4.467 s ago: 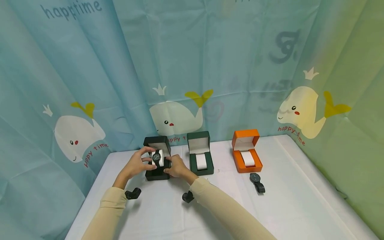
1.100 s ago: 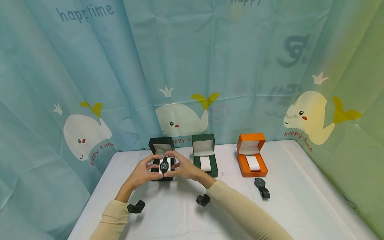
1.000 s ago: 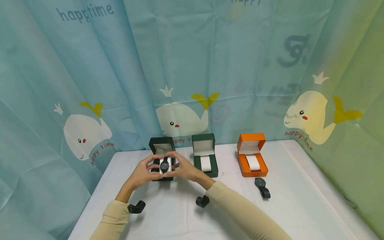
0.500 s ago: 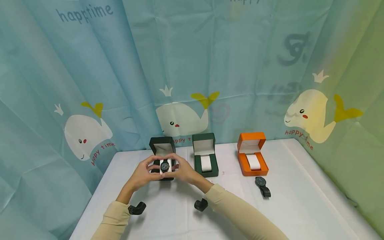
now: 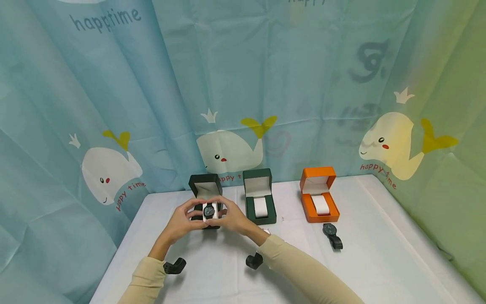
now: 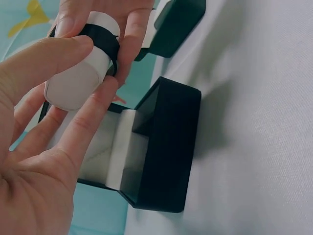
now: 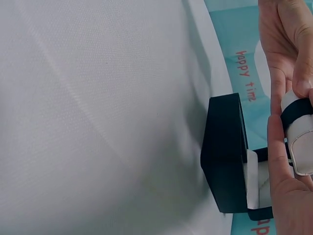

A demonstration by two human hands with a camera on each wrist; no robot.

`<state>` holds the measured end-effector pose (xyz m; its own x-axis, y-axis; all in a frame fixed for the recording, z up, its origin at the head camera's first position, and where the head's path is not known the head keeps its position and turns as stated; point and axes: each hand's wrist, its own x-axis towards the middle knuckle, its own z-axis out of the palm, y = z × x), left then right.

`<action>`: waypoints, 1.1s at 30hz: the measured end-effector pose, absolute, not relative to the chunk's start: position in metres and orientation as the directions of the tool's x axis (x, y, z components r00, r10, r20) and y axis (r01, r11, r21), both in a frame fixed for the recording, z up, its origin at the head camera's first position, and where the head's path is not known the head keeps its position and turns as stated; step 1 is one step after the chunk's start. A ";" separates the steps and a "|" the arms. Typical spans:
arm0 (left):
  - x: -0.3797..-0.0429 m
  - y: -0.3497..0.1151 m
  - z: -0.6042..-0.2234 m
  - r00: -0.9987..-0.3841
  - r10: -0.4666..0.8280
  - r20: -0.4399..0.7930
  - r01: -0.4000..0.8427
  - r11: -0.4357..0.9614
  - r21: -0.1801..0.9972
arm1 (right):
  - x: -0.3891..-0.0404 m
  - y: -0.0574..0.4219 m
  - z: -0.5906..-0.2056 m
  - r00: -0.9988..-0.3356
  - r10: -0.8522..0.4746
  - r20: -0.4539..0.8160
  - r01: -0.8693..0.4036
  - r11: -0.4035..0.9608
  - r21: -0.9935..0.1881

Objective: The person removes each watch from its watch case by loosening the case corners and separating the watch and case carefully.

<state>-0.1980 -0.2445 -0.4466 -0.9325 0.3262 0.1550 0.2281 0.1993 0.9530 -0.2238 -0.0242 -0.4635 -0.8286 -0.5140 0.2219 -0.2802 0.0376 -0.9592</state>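
In the head view a black wristwatch (image 5: 209, 211) is wrapped round a white watch cushion (image 5: 215, 210), held up in front of an open black watch box (image 5: 205, 180). My left hand (image 5: 181, 220) pinches the cushion from the left with thumb and fingers. From the right, my right hand (image 5: 232, 218) grips the same cushion, fingertips at the strap. The left wrist view shows the cushion's pale end (image 6: 73, 90) and the dark strap (image 6: 101, 39) round it. Below the hands, the box (image 6: 168, 152) stands on the table with its lid raised.
To the right stand an open green watch box (image 5: 270, 207) and an open orange watch box (image 5: 330, 204), each with a white cushion. Another black watch (image 5: 330, 230) lies before the orange one. A small whitish thing (image 5: 266, 231) peeks out by the right forearm. A printed curtain (image 5: 228, 84) hangs behind.
Some seconds ago the right hand was at the black box's right side while the left held the watch and cushion; now both hold them. Over the last second they barely move.
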 end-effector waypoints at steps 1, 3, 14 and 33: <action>-0.198 -0.244 -0.447 -0.933 0.327 0.151 0.224 0.197 0.955 | -0.224 -0.024 -0.464 -0.828 -0.516 0.220 -0.279 0.037 -0.960; -0.197 -0.244 -0.447 -0.933 0.329 0.144 0.217 0.196 0.956 | -0.225 -0.023 -0.465 -0.827 -0.520 0.214 -0.272 0.037 -0.961; -0.200 -0.242 -0.448 -0.929 0.337 0.150 0.218 0.172 0.961 | -0.230 -0.016 -0.460 -0.805 -0.561 0.194 -0.232 -0.002 -0.973; -0.197 -0.239 -0.450 -0.940 0.313 0.135 0.197 0.176 0.964 | -0.235 -0.010 -0.463 -0.781 -0.592 0.199 -0.216 -0.044 -0.975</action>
<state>-0.1973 -0.2386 -0.4504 -0.9403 0.3125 0.1350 0.1971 0.1763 0.9644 -0.2354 -0.0105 -0.4634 -0.7806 -0.5924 0.1993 -0.2159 -0.0437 -0.9754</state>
